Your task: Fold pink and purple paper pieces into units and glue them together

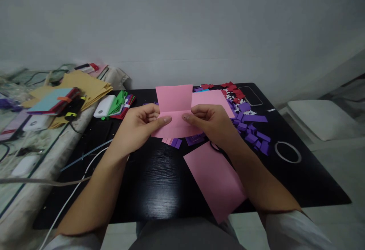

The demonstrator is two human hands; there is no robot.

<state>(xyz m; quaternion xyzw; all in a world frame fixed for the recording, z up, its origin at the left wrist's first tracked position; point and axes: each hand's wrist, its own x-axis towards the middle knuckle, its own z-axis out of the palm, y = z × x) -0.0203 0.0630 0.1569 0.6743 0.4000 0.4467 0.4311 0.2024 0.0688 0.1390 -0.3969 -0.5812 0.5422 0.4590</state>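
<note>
A folded sheet of pink paper is held up over the black table, its crease running across the middle. The upper half stands upright while the lower half tilts toward me. My left hand pinches its left edge, thumb on top and fingers curled behind. On the other edge my right hand grips it in the same way. Another pink sheet lies on the table below my right forearm, partly past the front edge. Behind my right hand rests one more pink sheet.
Cut purple paper pieces and red scraps lie at the right. A pale ring sits near the right edge. At left are green paper strips, a white device, a white cable and yellow envelopes. A white stool stands beyond.
</note>
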